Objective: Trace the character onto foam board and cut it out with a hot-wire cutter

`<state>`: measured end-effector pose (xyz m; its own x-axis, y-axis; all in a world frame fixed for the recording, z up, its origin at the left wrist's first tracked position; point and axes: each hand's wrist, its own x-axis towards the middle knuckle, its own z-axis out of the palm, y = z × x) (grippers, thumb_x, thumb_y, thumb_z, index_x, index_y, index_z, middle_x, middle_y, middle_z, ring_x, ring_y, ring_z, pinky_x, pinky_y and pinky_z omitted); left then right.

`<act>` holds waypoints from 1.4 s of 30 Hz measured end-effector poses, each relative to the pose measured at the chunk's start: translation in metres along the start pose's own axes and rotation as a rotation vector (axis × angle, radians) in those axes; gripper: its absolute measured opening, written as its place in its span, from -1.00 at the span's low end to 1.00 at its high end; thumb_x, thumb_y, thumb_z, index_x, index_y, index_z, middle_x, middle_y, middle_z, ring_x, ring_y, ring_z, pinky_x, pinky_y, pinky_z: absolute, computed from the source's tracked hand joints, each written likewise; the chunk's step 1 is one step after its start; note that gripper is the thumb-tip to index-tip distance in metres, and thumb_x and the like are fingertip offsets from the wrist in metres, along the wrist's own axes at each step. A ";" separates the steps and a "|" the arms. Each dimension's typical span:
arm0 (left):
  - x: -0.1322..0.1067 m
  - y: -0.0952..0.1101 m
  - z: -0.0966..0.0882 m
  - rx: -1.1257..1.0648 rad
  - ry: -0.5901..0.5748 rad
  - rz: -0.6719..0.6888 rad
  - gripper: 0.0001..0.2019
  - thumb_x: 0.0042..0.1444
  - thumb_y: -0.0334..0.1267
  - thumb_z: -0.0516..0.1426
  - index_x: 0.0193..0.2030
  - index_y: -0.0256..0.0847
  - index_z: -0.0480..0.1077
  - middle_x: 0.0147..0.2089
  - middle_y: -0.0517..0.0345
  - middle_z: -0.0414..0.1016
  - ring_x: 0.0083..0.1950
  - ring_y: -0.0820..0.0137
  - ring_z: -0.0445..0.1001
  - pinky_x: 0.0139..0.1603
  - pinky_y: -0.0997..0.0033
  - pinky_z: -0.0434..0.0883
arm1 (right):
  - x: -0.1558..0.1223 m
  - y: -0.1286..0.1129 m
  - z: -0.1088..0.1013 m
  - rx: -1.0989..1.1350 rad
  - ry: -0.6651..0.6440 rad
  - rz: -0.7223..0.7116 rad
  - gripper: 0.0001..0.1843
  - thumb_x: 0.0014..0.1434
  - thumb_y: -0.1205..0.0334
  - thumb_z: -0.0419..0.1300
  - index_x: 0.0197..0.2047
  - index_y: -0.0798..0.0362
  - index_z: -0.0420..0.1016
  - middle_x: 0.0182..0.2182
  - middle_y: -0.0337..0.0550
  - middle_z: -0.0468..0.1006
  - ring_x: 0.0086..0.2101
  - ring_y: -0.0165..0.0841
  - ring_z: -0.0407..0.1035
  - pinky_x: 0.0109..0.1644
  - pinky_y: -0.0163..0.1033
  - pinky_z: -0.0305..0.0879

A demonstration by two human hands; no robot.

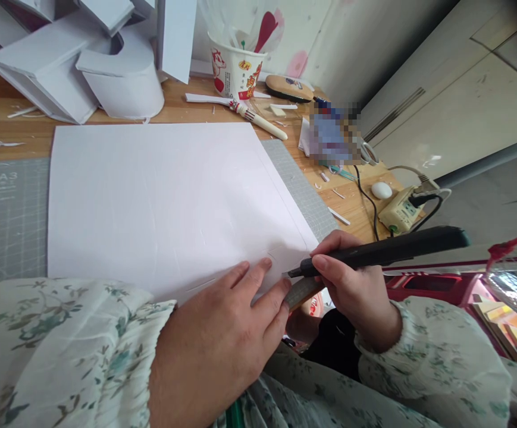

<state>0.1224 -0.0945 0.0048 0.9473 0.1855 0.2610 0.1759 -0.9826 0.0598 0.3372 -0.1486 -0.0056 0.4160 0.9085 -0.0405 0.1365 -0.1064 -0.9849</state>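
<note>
Looking down, we first meet two floral sleeves (71,345) along the bottom of the frame. At lower centre, our left hand (226,324) lies flat and grips nothing, its spread fingers pressing on the near right corner of a large white board (151,202). Just right of it, our right hand (359,297) pinches a black knife-like tool (387,248) like a pen, the slim tip at the board's surface beside the left fingertips; we cannot tell whether it bites in.

The board fills the middle of the frame, faintly marked with lines, some curved. We judge the step to be cutting or scoring along a line near that corner. The next move seems to call for a steady pull, with the left fingers clear of the point.

Beneath the board, a grey gridded cutting mat (11,208) shows at left and right. Right of centre, a power strip (401,209) sits on the wooden table (30,135). Farther off, a pale-handled tool (267,123) lies before a printed paper cup (235,68) at upper centre, and hollow white forms (124,83) crowd the upper left.
</note>
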 end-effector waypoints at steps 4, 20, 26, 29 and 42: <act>0.002 0.000 0.000 0.002 0.008 -0.010 -0.67 0.35 -0.35 -0.02 0.10 -0.24 0.50 0.19 0.06 0.52 0.23 0.09 0.45 0.19 0.07 0.42 | -0.002 0.002 -0.001 0.058 0.001 0.027 -0.77 -0.02 0.12 0.46 -0.47 0.02 0.53 -0.63 -0.35 0.41 -0.60 -0.49 0.25 -0.56 -0.40 0.16; 0.004 0.000 0.002 -0.007 0.008 -0.021 -0.60 0.38 -0.40 -0.11 0.11 -0.24 0.51 0.21 0.09 0.52 0.23 0.13 0.45 0.19 0.08 0.41 | -0.001 0.000 -0.001 0.032 0.002 0.065 -0.77 -0.04 0.11 0.47 -0.49 0.00 0.54 -0.63 -0.34 0.42 -0.59 -0.49 0.24 -0.55 -0.40 0.17; 0.003 0.000 0.001 -0.001 0.000 -0.024 -0.61 0.38 -0.39 -0.10 0.13 -0.24 0.50 0.22 0.09 0.50 0.25 0.12 0.44 0.21 0.08 0.41 | -0.001 -0.001 -0.001 0.005 -0.001 0.080 -0.76 -0.04 0.10 0.47 -0.49 0.01 0.54 -0.64 -0.35 0.41 -0.60 -0.51 0.22 -0.57 -0.41 0.14; 0.003 0.001 0.003 0.001 0.006 -0.017 -0.61 0.38 -0.39 -0.10 0.13 -0.24 0.50 0.22 0.09 0.50 0.25 0.12 0.44 0.20 0.08 0.42 | 0.000 -0.003 0.000 -0.009 0.002 0.077 -0.76 -0.03 0.10 0.46 -0.50 0.02 0.53 -0.66 -0.36 0.40 -0.61 -0.51 0.21 -0.57 -0.42 0.13; 0.002 0.001 0.001 -0.014 0.001 -0.026 -0.58 0.40 -0.38 -0.14 0.10 -0.26 0.51 0.21 0.03 0.51 0.24 0.11 0.45 0.21 0.07 0.39 | 0.003 -0.019 0.005 -0.233 -0.003 -0.058 -0.75 -0.06 0.13 0.43 -0.56 0.03 0.48 -0.67 -0.32 0.46 -0.62 -0.48 0.28 -0.58 -0.41 0.21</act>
<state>0.1253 -0.0951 0.0043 0.9421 0.2112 0.2604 0.1968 -0.9771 0.0803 0.3312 -0.1421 0.0119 0.3987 0.9170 0.0138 0.3639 -0.1444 -0.9202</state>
